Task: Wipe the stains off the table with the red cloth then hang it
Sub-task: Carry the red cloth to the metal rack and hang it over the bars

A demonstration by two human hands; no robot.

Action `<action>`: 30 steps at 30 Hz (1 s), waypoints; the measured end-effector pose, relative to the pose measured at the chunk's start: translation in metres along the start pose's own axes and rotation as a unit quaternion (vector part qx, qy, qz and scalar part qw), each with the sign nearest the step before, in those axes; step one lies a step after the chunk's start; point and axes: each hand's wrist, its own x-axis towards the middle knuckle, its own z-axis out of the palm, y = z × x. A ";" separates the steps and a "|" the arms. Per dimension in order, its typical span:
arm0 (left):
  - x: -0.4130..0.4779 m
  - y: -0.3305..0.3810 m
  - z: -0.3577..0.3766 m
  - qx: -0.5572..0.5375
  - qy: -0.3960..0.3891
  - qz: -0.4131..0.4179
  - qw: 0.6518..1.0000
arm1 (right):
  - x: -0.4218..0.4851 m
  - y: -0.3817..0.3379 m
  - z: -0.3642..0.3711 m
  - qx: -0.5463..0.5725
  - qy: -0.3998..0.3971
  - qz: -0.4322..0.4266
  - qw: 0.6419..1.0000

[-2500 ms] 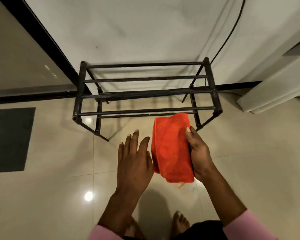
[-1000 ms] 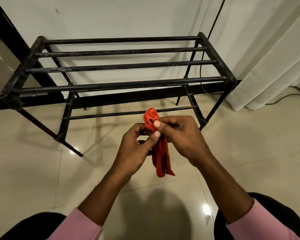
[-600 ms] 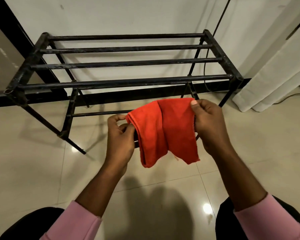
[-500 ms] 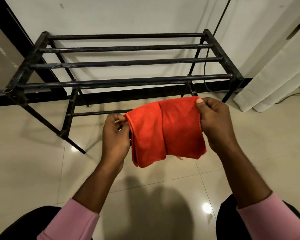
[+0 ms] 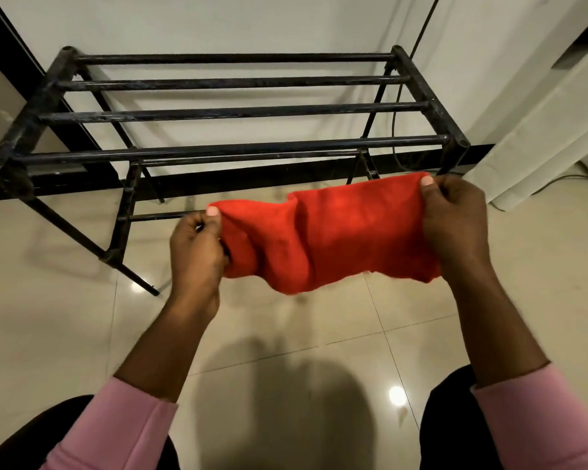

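The red cloth (image 5: 330, 232) is stretched sideways in the air between my two hands, sagging in the middle. My left hand (image 5: 196, 252) pinches its left end and my right hand (image 5: 455, 225) pinches its right end. Just beyond the cloth stands a black metal rack (image 5: 231, 147) with several horizontal bars on top. The cloth hangs in front of and a little below the rack's nearest top bar, not touching it. The rack's lower bar is partly hidden behind the cloth.
The rack stands against a pale wall on a glossy beige tiled floor (image 5: 65, 334). A white curtain (image 5: 550, 130) hangs at the right, with a cable (image 5: 421, 25) running down the wall. A dark frame (image 5: 0, 45) runs along the left. My knees show at the bottom.
Earlier the cloth was bunched between both hands close together. My hands have drawn apart, spreading the cloth wide, and the view has moved closer to the rack.
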 end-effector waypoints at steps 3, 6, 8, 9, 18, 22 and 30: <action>0.009 0.005 -0.012 0.032 0.038 0.020 0.999 | 0.010 0.008 -0.012 -0.004 0.031 0.005 1.000; 0.014 0.011 -0.024 0.046 0.045 0.038 0.997 | 0.017 0.015 -0.021 0.010 0.052 0.014 0.998; 0.016 0.015 -0.029 0.056 0.029 0.046 0.997 | 0.020 0.016 -0.024 0.007 0.058 0.009 0.998; 0.016 0.017 -0.030 0.063 0.025 0.058 0.996 | 0.020 0.016 -0.025 0.006 0.062 0.001 0.998; 0.008 0.024 -0.019 0.101 0.059 0.112 0.987 | 0.020 0.015 -0.027 -0.062 0.109 -0.073 0.989; 0.004 0.025 -0.016 0.086 0.056 0.097 0.990 | 0.019 0.015 -0.029 -0.088 0.123 -0.087 0.985; -0.003 0.039 -0.016 -0.024 -0.115 0.045 0.992 | 0.021 0.023 -0.030 -0.053 0.107 -0.085 0.989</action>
